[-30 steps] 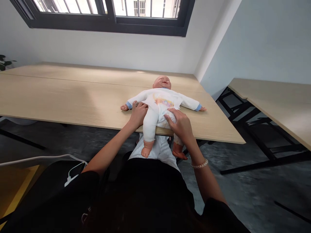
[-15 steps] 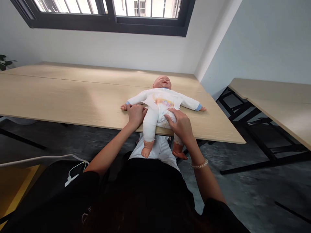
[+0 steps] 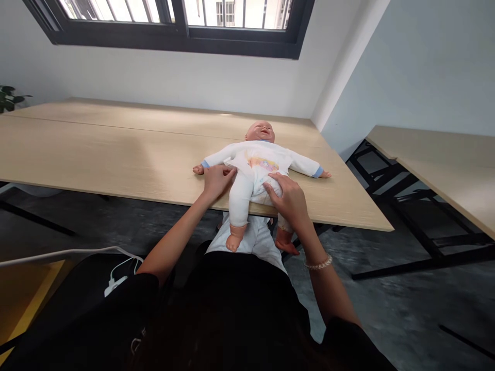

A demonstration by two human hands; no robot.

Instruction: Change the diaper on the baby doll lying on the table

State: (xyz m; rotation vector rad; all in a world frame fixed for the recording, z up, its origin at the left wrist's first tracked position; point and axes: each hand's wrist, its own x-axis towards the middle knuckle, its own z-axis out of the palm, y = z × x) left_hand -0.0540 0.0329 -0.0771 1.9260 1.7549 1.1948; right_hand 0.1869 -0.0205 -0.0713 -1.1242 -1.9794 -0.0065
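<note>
A baby doll (image 3: 258,164) in a white romper lies on its back near the front edge of a long wooden table (image 3: 116,154), arms spread, bare feet hanging over the edge. My left hand (image 3: 217,180) rests against the doll's side at the hip, fingers curled on the romper cloth. On the other side, my right hand (image 3: 288,198) presses on the doll's thigh and lower belly, its fingers bent and pinching the white fabric.
A second wooden table (image 3: 444,159) with a black frame stands to the right, across a gap of dark floor. A window runs along the far wall. A white cable (image 3: 116,275) lies at my left. A plant (image 3: 7,98) peeks in at far left.
My left hand has slid a little up along the doll's side. My right hand has barely shifted. The doll lies as before.
</note>
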